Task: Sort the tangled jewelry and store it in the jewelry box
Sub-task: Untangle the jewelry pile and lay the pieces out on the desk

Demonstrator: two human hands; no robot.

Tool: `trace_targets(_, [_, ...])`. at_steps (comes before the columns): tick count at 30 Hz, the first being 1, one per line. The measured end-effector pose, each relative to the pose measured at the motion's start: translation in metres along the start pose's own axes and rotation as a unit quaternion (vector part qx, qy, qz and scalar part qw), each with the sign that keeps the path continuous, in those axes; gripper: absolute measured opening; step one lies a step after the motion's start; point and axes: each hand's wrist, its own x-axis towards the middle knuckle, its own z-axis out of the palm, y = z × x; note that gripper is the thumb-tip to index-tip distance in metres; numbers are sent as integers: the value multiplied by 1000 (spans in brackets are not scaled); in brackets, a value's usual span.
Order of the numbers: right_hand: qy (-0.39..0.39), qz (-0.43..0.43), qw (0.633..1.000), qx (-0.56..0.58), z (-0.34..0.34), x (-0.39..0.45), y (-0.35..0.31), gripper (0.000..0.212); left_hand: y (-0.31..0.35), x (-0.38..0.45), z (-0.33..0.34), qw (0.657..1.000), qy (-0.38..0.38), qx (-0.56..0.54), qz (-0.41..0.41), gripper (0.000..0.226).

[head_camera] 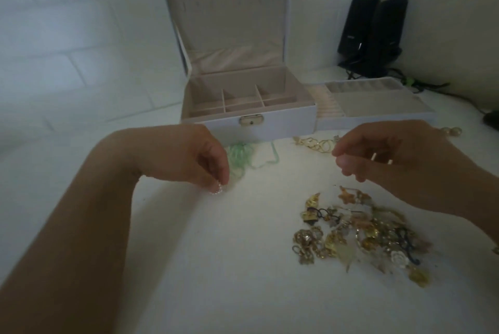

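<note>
Left hand (208, 160) pinches a small ring (217, 189) near the box (248, 117), right hand (383, 155) loosely curled and holding nothing; the ring could slip and roll away.

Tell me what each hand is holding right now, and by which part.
The left hand pinches a small pearly beaded ring at its top with the fingertips. The right hand has curled fingers; whether it holds anything cannot be told.
</note>
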Motion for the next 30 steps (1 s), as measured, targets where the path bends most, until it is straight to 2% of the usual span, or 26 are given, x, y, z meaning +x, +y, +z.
trace_targets(4, [-7,-15,999,-35,-1,-2,1,6,-1,1,2,999,-33,38,-19,8])
trace_targets(12, [-38,-41,996,-68,1,-4,5,8,0,5,7,998,-20,60,1,18])
trace_targets(17, [-94,-66,987,-113,7,-5,8,13,6,5,6,997,49,57,14,11])
trace_targets(22, [-108,-94,968,-206,20,-1,13,24,22,11,17,981,146,71,110,12])
trace_targets(26, [-123,-98,966,-205,25,0,15,15,43,23,42,966,148,85,196,14])
trace_targets(28, [-121,-104,966,-205,25,1,16,10,48,32,56,960,176,87,199,13])
trace_targets(30, [-103,-113,969,-192,22,1,14,6,54,40,69,956,239,30,170,14])
